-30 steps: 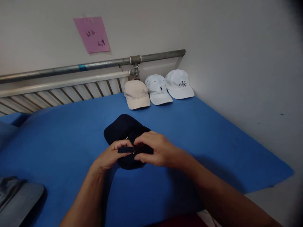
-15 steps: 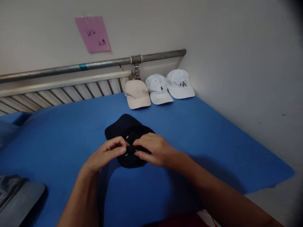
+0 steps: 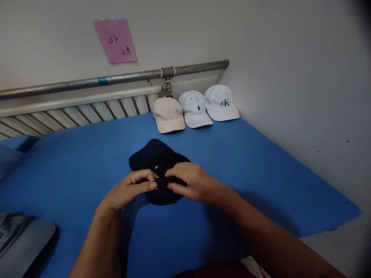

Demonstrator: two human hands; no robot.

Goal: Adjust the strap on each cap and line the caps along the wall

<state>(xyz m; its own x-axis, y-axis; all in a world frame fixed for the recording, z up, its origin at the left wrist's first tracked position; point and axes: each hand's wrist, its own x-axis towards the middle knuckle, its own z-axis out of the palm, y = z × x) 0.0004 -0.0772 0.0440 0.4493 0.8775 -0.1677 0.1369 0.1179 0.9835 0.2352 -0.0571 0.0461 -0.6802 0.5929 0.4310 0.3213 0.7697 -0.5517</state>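
The left hand (image 3: pixel 127 190) pinches the narrow dark strap (image 3: pixel 162 181) of a curved-brimmed navy fabric cap (image 3: pixel 156 157), over a smooth blue surface (image 3: pixel 87 166); the right hand (image 3: pixel 194 182) clamps the strap's other end, partly hiding it. Beyond sit 1 beige domed cap (image 3: pixel 168 114) and 2 white domed caps (image 3: pixel 195 110).

A flat surface under a plain blue cover (image 3: pixel 84 166) spreads across the frame, its corner reaching the right side. In a row at its upper-middle edge sit a beige cap (image 3: pixel 169 116), a white cap with a small dark rider emblem (image 3: pixel 194 108) and a white cap lettered CK (image 3: pixel 220 104). A grey cap (image 3: pixel 33 243) lies at lower left, cut off by the frame.
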